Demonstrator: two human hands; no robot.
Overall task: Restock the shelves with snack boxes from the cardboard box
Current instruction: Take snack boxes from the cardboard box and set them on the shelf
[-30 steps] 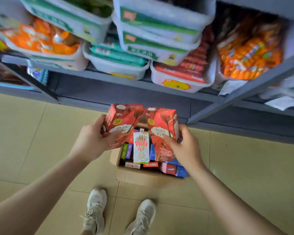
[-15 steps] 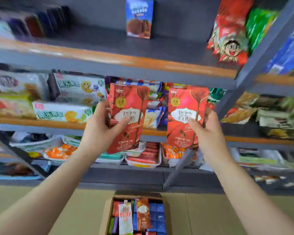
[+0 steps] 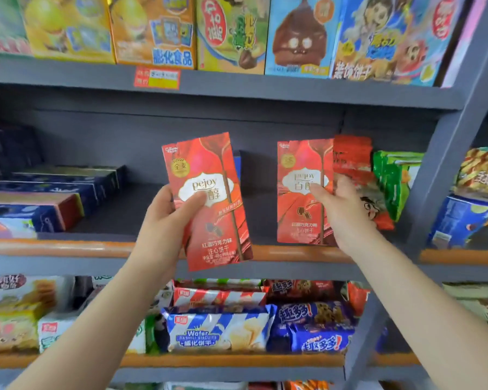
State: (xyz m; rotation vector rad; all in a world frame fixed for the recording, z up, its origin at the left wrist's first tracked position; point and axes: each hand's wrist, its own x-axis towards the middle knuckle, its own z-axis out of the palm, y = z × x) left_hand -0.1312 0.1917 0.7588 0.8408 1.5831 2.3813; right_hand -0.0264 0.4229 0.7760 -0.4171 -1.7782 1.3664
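Two red Pejoy snack boxes are held up in front of the grey middle shelf (image 3: 119,218), which serves as the landmark here. The left hand (image 3: 166,220) grips the left Pejoy box (image 3: 209,201) by its left edge, thumb pressed across the printed front and fingers hidden behind; this box tilts slightly, its top leaning left, and its lower end hangs below the middle shelf's orange front strip (image 3: 57,247). The right hand (image 3: 341,212) grips the right Pejoy box (image 3: 302,192) by its right edge, thumb on the front face; this box stands upright with its bottom edge level with the shelf's front lip, though whether it rests on the board cannot be told. Just right of that box, on the same shelf, stand a red snack bag (image 3: 352,159) and a green snack bag (image 3: 392,181). Toward the shelf's left end lie stacked dark blue boxes (image 3: 54,192). Above the middle shelf stands a row of colourful cartoon boxes (image 3: 237,32); below it lie wafer packs (image 3: 217,327) and purple cookie packs (image 3: 316,325).
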